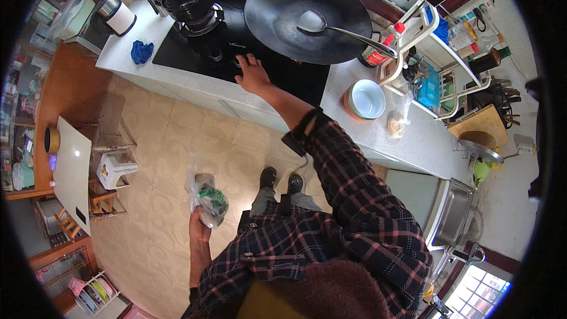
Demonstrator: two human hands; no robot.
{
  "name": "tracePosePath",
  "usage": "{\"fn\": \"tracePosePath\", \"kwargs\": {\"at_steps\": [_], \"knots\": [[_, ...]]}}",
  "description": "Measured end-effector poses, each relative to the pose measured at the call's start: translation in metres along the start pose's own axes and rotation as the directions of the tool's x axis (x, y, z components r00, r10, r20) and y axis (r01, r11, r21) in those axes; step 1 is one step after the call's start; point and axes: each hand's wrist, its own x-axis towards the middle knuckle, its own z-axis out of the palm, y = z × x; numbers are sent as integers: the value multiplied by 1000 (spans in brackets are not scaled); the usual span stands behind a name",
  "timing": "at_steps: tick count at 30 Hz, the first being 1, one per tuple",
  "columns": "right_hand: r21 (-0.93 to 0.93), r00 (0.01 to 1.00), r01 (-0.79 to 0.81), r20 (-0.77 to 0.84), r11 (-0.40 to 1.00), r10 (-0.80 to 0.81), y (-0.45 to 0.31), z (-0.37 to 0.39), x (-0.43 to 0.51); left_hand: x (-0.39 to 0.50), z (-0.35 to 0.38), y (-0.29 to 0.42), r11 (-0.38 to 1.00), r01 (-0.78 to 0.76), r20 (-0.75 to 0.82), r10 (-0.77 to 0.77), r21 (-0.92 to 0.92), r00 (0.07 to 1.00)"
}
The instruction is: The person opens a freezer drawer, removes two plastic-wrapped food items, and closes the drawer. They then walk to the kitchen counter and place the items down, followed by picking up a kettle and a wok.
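My right hand rests over a control knob at the front of the black gas hob, hiding most of that knob. A second knob shows to its left. Behind the hand a large wok sits on the hob with a metal spatula lying in it. On the left burner stands a black lidded pot. Out over the floor, my left hand grips a clear plastic bag with something green inside.
Nested bowls and a small plastic bag stand right of the hob, before a white rack. A blue cloth and a kettle are at left. A white stool stands by the table.
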Motion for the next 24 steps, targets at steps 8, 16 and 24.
{"fn": "tracePosePath", "kwargs": {"at_steps": [8, 16, 24], "knots": [[-316, 947, 24, 312, 948, 80, 13, 33, 71, -24, -32, -5, 997, -38, -52, 34, -72, 998], [-308, 933, -193, 238, 932, 272, -9, 2, 56, 10, -13, 20, 992, -2, 30, -2, 126, 1000], [95, 827, -87, 562, 992, 19, 11, -89, -110, 98, 75, 23, 829, 86, 239, -257, 552, 936]]}}
